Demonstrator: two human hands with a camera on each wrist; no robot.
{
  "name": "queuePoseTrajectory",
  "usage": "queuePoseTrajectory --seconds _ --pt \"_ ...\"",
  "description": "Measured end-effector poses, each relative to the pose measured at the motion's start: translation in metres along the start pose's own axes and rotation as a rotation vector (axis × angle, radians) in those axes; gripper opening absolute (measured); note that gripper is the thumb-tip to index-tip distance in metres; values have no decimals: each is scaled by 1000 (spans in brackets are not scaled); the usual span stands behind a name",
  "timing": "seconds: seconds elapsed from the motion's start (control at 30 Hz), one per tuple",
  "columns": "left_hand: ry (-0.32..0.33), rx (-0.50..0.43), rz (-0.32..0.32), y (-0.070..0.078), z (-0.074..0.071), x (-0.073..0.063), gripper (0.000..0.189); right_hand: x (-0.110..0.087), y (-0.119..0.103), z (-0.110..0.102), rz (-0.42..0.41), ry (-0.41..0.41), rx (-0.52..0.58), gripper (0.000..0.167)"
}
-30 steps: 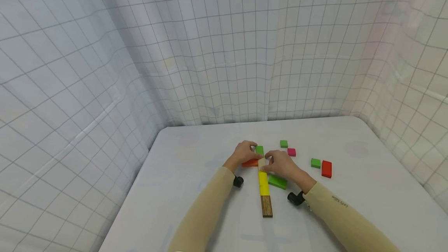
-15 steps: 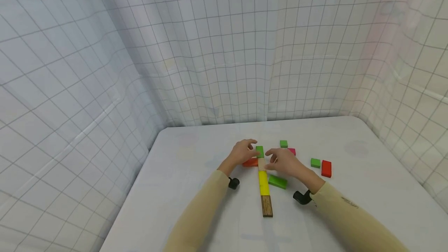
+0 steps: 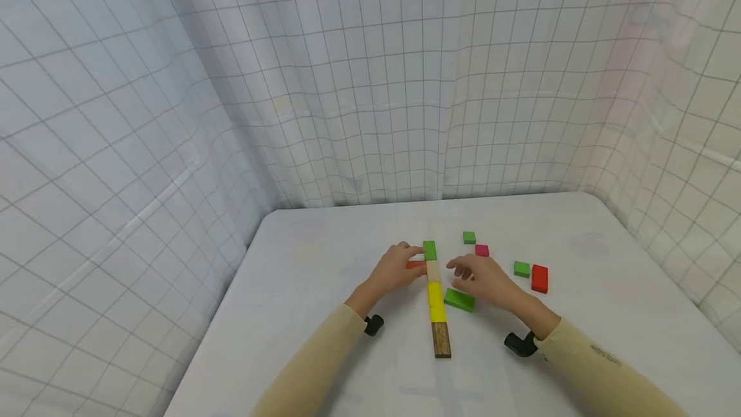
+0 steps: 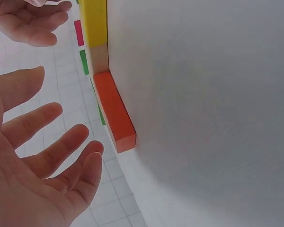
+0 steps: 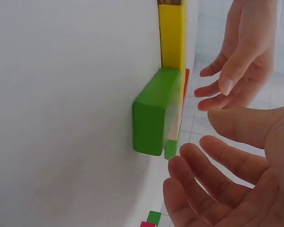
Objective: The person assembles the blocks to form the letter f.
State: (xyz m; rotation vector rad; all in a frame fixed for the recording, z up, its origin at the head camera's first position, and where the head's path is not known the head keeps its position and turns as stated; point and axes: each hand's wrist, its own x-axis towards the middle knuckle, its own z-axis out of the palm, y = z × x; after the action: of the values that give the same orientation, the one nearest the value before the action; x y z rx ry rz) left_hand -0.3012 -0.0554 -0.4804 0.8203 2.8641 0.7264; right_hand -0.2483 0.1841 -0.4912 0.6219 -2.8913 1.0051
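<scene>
A line of blocks runs away from me in the head view: dark brown wood point(image 3: 441, 340), yellow point(image 3: 437, 302), pale wood point(image 3: 433, 271) and green point(image 3: 429, 250). An orange block point(image 4: 114, 111) angles off the line's left side, beside the pale one. On the right a longer green block point(image 5: 151, 118) slants close to the yellow block. My left hand point(image 3: 395, 269) hovers over the orange block, partly covering it in the head view, its fingers loosely bent around nothing. Near the slanted green block, my right hand point(image 3: 486, 280) is raised with relaxed fingers, holding nothing.
Farther right lie a small green block point(image 3: 469, 237), a pink block point(image 3: 482, 250), another small green block point(image 3: 521, 269) and a red block point(image 3: 539, 278). The white table point(image 3: 312, 262) is enclosed by grid-patterned curtains point(image 3: 359, 82) at the back and sides.
Both hands have let go around the pale block and drawn apart, the left toward the lower left, the right toward the lower right. The blocks look unmoved over the last half second.
</scene>
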Motion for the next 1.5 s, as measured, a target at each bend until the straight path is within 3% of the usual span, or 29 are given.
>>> queuePoseTrajectory --seconds 0.3,0.53,0.73,1.17,1.5 --pt "-28 118 77 12 8 -30 53 -20 5 5 -7 -18 12 32" --pt "-92 173 80 17 11 -42 69 -26 7 10 8 -24 -24 40" --pt "-141 212 41 21 14 -46 78 -26 4 14 44 -41 -80 42" --pt "-152 299 30 24 20 -46 83 -28 -4 13 47 -24 -110 32" --pt "-158 311 34 23 18 -47 82 -28 -4 13 54 -26 -125 29"
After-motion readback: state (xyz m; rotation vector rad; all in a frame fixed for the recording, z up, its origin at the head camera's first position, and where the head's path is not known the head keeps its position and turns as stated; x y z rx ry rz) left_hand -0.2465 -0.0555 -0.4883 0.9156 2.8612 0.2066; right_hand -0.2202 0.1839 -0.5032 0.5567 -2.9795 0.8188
